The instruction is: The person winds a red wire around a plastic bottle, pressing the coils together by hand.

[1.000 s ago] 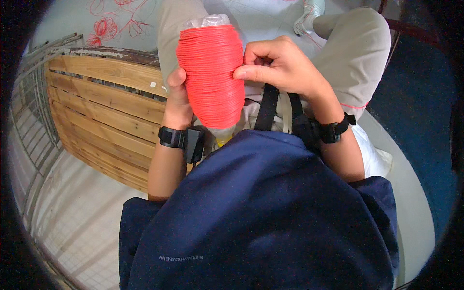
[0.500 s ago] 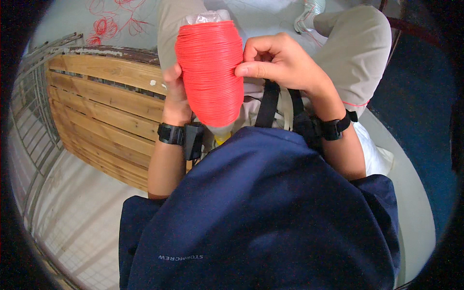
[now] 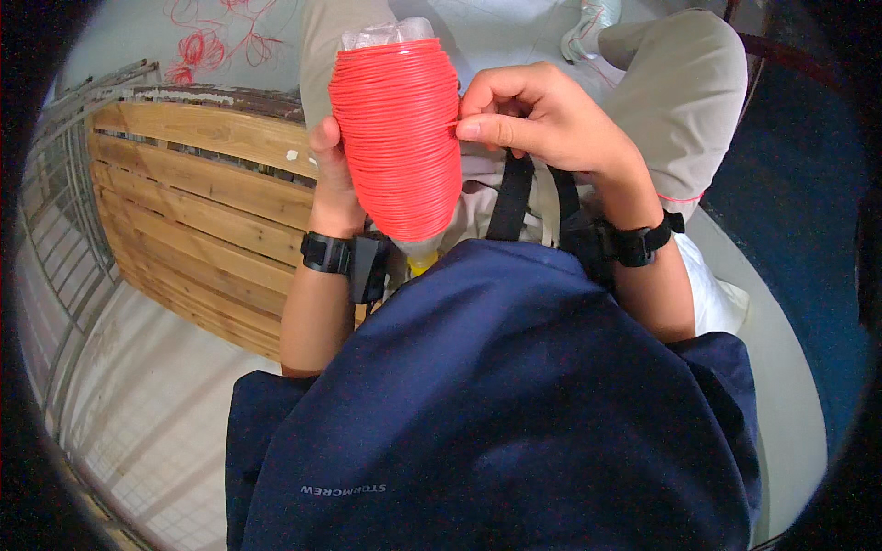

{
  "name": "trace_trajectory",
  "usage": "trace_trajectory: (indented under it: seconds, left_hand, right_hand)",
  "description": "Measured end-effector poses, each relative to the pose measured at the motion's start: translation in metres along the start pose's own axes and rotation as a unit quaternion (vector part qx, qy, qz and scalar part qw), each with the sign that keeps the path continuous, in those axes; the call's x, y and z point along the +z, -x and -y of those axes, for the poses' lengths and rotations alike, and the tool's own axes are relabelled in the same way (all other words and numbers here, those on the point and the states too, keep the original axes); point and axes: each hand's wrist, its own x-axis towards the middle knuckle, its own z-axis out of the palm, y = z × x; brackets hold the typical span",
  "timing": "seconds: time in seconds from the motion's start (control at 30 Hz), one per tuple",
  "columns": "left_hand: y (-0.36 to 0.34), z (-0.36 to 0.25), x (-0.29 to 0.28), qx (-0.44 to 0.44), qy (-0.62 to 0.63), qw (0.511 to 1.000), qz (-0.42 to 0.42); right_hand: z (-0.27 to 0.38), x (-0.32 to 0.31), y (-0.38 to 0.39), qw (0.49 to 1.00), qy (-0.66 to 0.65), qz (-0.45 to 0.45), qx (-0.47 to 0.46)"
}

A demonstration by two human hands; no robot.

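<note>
A clear plastic bottle [image 3: 372,35] wound with many rows of red cord [image 3: 395,138] is held upside down above my lap, its yellow cap [image 3: 422,263] showing below the winding. My left hand [image 3: 335,161] grips it from the left, with its thumb showing and most other fingers hidden behind it. At the bottle's right side, the thumb and forefinger of my right hand [image 3: 542,119] pinch the cord, with the other fingers curled. Both wrists wear black straps with devices.
A slatted wooden board [image 3: 193,174] and a metal rack [image 3: 64,275] stand at my left. Tangled red cord [image 3: 197,55] lies on the pale floor [image 3: 119,55] ahead. My khaki-clad legs [image 3: 680,101] are spread; a white-shod foot [image 3: 588,28] shows at the top. Dark blue flooring [image 3: 785,211] lies at right.
The bottle and both hands have risen slightly toward the top of the picture, the bottle also a little leftward. The grips look much the same.
</note>
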Motion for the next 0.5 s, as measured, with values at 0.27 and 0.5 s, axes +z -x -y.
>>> trace_trajectory:
  seconds: [0.27, 0.5]
  left_hand:
    - [0.002, -0.002, 0.0, 0.0, -0.017, 1.0, 0.007]
    - [-0.001, 0.0, -0.001, 0.002, -0.02, 1.0, -0.002]
  right_hand:
    - [-0.002, 0.0, 0.001, 1.0, 0.004, 0.005, -0.002]
    - [0.003, 0.001, 0.001, 0.999, 0.029, 0.013, -0.005]
